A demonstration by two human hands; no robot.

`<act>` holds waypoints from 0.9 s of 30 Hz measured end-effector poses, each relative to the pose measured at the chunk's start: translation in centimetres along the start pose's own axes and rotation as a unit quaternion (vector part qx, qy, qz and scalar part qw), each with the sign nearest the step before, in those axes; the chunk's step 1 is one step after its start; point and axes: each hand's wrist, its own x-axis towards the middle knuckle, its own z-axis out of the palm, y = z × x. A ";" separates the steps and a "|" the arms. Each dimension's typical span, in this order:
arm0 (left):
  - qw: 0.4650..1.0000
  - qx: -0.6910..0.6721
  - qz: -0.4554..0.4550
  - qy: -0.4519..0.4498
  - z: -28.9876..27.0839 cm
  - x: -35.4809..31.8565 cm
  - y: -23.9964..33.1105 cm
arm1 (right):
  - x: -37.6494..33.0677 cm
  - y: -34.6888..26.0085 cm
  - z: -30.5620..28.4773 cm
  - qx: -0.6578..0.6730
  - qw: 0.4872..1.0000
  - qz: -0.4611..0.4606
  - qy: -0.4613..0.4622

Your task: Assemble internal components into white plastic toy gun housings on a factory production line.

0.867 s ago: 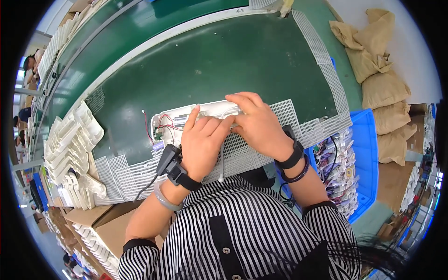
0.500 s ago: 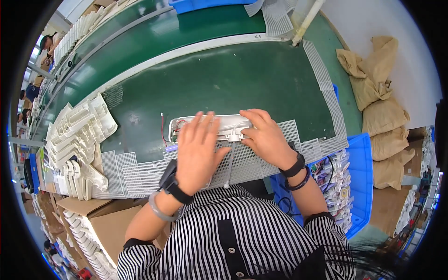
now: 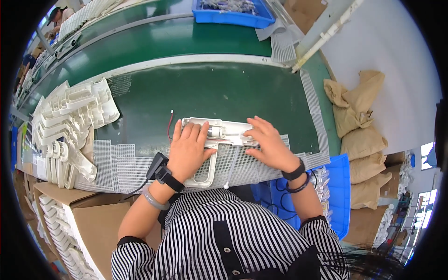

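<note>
A white plastic gun-shaped housing half (image 3: 228, 125) lies on the bench in front of me, its looped handle (image 3: 211, 173) toward my body. A silvery cylinder (image 3: 215, 131), like a small motor, sits inside it. From its lower edge a thin white rod (image 3: 232, 167) sticks out toward me, with a rounded end. A red wire (image 3: 169, 126) curls out at the left. My left hand (image 3: 187, 148) rests on the housing's left part, fingers stretched, covering what lies beneath. My right hand (image 3: 270, 144) is spread at the right end, fingertips on the housing and thumb apart below.
Stacked white housing halves (image 3: 70, 121) stand at the left. Plastic mesh (image 3: 126, 163) lines the bench's near edge. A blue bin (image 3: 338, 196) with parts is at the right, sacks (image 3: 361, 140) beyond it. A blue tray (image 3: 233, 16) stands at the back, a cardboard box (image 3: 107, 228) at lower left.
My view has shifted, showing more of the far tray. My left hand has shifted left across the housing, baring the cylinder and handle. My right thumb has moved off the rod's upper end.
</note>
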 end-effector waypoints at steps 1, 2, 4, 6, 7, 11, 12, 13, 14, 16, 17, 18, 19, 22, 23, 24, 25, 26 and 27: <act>1.000 0.006 -0.009 0.012 -0.1 -0.4 -0.2 | 0.7 -0.1 -1.2 0.024 1.000 -0.014 0.004; 1.000 -0.008 -0.012 0.025 -0.2 -1.0 -0.2 | 2.0 -0.1 -2.5 0.022 0.999 -0.031 0.022; 0.997 -0.032 0.012 0.072 -0.2 -1.1 -0.4 | 4.3 1.1 -4.0 0.022 0.999 -0.025 -0.008; 0.994 -0.064 0.004 0.092 -0.8 -2.0 -0.5 | 7.7 2.1 -3.2 0.025 0.996 -0.012 -0.083; 0.992 -0.080 -0.007 0.093 -1.6 -2.8 -0.4 | 9.1 3.2 -2.0 0.019 0.990 -0.044 -0.132; 0.972 -0.167 -0.087 0.137 -4.6 -8.1 -1.8 | 13.4 3.9 1.3 0.166 0.926 0.026 -0.338; 0.965 -0.171 -0.116 0.163 -5.5 -9.7 -2.3 | 14.2 3.5 1.8 0.188 0.913 0.028 -0.361; 0.956 -0.178 -0.141 0.187 -5.9 -11.1 -2.6 | 14.9 3.4 2.4 0.238 0.882 0.077 -0.400; 0.954 -0.171 -0.149 0.197 -6.1 -12.3 -3.1 | 15.4 3.5 2.9 0.219 0.883 0.053 -0.412; 0.929 -0.212 -0.197 0.231 -6.1 -14.5 -4.1 | 16.7 3.0 3.2 0.176 0.881 0.012 -0.439; 0.926 -0.206 -0.205 0.240 -6.0 -15.3 -4.5 | 17.2 2.7 3.2 0.152 0.879 -0.003 -0.452; 0.918 -0.220 -0.219 0.249 -5.9 -15.9 -5.0 | 17.2 2.3 3.0 0.112 0.889 -0.027 -0.442; 0.908 -0.232 -0.235 0.259 -5.8 -16.6 -5.4 | 17.2 1.6 2.8 0.084 0.899 -0.070 -0.423; 0.891 -0.232 -0.260 0.291 -5.9 -18.0 -6.8 | 17.9 0.4 2.3 0.076 0.900 -0.040 -0.427; 0.889 -0.231 -0.261 0.296 -6.0 -18.3 -7.3 | 18.5 0.2 2.1 0.071 0.900 -0.044 -0.427; 0.882 -0.232 -0.277 0.302 -6.0 -18.7 -7.7 | 19.1 0.1 2.0 0.093 0.905 -0.012 -0.415; 0.874 -0.234 -0.291 0.309 -6.1 -19.0 -8.3 | 19.9 0.2 1.8 0.114 0.909 0.021 -0.400; 0.873 -0.233 -0.292 0.314 -6.3 -19.2 -8.9 | 21.1 0.7 1.9 0.112 0.913 0.007 -0.392; 0.864 -0.241 -0.302 0.322 -6.3 -19.4 -9.4 | 22.4 0.6 1.7 0.108 0.914 0.006 -0.392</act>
